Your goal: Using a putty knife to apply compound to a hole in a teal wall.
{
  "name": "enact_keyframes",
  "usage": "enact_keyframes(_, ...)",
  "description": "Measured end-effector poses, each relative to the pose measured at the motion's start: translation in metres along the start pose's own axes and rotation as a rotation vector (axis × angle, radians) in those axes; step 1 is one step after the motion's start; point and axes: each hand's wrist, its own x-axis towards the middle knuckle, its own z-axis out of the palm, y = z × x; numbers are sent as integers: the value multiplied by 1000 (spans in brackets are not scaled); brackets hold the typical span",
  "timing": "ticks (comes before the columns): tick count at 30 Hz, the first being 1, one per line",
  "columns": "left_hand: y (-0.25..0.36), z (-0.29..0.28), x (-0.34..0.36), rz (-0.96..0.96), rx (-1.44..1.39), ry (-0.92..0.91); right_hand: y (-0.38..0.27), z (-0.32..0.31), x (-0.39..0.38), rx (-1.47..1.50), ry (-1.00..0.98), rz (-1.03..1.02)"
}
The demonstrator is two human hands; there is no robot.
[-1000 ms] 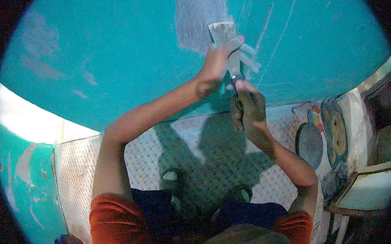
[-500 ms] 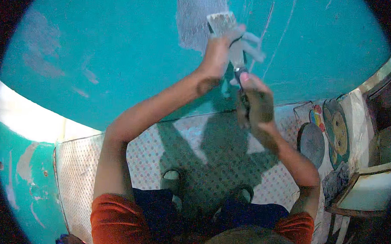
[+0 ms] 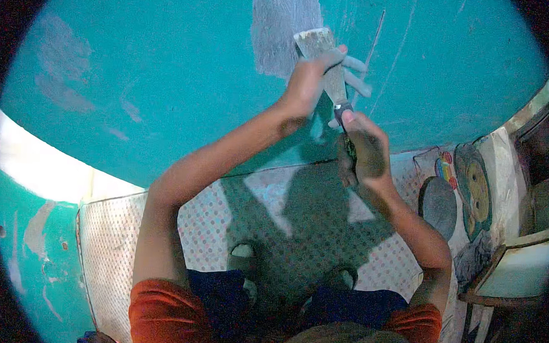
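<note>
A putty knife [image 3: 333,82] with a whitish, smeared blade tilts across the turquoise wall [image 3: 169,56], its top edge by a grey-white patch [image 3: 281,15]. My left hand [image 3: 318,75] holds the blade, thumb across it and whitened fingers extended past its right edge. Lower down, my right hand [image 3: 364,151] is closed on the dark handle, thumb along it. Whether the blade touches the wall is hard to tell.
Below the wall is a dotted tiled floor [image 3: 198,229] under my shadow. At right are a grey round object [image 3: 438,206], a painted cartoon board [image 3: 473,189] and a pale stand with rusty edges [image 3: 515,274]. A pale, bright strip [image 3: 39,158] runs at left.
Both hands and the putty knife have shifted slightly right in the view. They rose a little half a second ago and are now slightly lower again, still in the same grip.
</note>
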Motion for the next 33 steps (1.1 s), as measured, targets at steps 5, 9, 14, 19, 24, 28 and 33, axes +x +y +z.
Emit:
enact_keyframes(5,1,-5,1,-18,8,-22,0,5,-4,65,49,77)
enact_keyframes(9,16,3,-4,-33,-10,-10,-13,4,-2,-95,24,-41)
enact_keyframes(14,2,-5,0,-20,-5,-15,5,-2,-1,1,-15,164)
enact_keyframes(19,-2,3,-3,-1,-10,23,7,-3,-4,34,-27,167)
enact_keyframes(24,12,-2,4,34,16,-72,7,-13,-1,-43,-32,-13)
enact_keyframes(28,2,-1,1,36,-23,-8,-2,3,-1,80,0,283)
enact_keyframes(33,11,0,4,71,-24,-5,-20,-4,-2,37,-29,219)
